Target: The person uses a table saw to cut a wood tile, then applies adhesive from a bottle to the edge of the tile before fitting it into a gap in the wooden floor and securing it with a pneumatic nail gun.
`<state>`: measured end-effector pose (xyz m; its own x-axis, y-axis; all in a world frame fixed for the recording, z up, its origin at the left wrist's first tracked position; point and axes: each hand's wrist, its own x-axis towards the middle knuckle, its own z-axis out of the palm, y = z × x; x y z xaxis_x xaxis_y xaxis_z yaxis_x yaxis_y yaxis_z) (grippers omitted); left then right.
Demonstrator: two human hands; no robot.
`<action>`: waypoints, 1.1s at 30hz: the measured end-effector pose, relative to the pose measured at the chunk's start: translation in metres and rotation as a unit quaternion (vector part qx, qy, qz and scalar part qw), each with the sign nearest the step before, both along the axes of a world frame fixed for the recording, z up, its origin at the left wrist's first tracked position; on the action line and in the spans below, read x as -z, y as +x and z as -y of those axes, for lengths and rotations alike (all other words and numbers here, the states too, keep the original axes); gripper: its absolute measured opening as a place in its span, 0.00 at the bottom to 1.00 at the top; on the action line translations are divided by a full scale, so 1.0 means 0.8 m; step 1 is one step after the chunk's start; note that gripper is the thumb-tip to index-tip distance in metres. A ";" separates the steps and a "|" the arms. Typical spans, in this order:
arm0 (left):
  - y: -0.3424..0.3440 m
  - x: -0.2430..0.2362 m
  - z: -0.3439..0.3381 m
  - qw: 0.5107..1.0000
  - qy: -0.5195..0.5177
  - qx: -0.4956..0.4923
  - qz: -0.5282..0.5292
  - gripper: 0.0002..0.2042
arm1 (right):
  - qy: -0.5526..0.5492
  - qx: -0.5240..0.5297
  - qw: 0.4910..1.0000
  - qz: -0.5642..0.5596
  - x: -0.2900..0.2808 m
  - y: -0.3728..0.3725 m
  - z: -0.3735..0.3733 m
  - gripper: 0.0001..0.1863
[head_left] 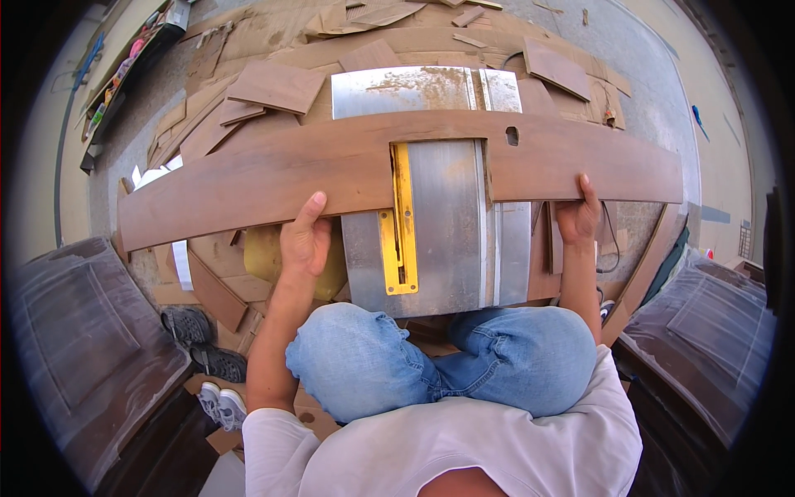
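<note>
A long brown wooden board point(331, 170) lies crosswise over a metal table saw point(443, 240). Its near edge has a rectangular notch, and a small dark hole pierces it right of the notch. My left hand point(305, 240) grips the near edge left of the saw, thumb on top and fingers hidden underneath. On the right, my right hand point(578, 217) holds that same edge in the same way. Through the notch shows the saw's yellow slotted insert point(402, 240), between my two hands. Whether a blade stands up in the slot I cannot make out.
Brown board offcuts point(277, 85) and flattened cardboard point(248, 37) litter the floor beyond the saw. Dark clogs point(217, 363) and white-grey shoes point(222, 404) sit at the lower left. Dark panels point(74, 331) flank me. A yellow object point(265, 253) is partly hidden behind my left hand.
</note>
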<state>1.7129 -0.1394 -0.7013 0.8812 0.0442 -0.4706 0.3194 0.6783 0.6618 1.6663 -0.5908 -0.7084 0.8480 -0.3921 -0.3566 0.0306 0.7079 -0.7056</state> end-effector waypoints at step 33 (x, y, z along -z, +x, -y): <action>-0.038 -0.004 -0.006 1.000 -0.006 0.001 -0.025 0.28 | -0.020 0.004 1.000 -0.013 -0.008 -0.039 -0.014 0.29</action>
<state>1.6823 -0.1347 -0.6981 0.8562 0.0370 -0.5154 0.3538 0.6851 0.6368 1.6350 -0.5798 -0.7018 0.8353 -0.4134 -0.3625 0.0169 0.6783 -0.7346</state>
